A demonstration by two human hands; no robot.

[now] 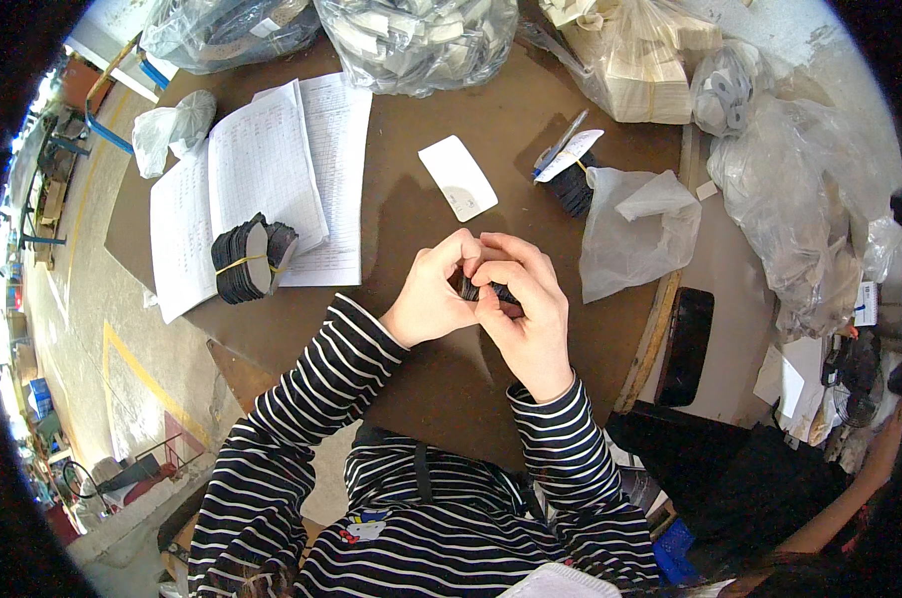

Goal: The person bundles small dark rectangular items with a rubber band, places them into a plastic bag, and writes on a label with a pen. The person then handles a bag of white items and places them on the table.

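Both my hands meet over the middle of the brown table. My left hand [433,297] is closed around a small stack of thin black pieces [468,290], its thumb and forefinger curled at the top. My right hand [527,311] grips the same stack from the other side, fingers bent over it. Most of the stack is hidden by the fingers. Beyond the hands lies a white card [458,177]. To the left, a banded bundle of flat dark pieces [244,261] rests on open written sheets [268,179].
A second dark bundle [574,189] with a white slip and a pen [561,145] stands right of the card, beside a translucent plastic bag [642,234]. Filled clear bags [418,40] line the far edge. A black phone [686,346] lies beyond the table's right edge.
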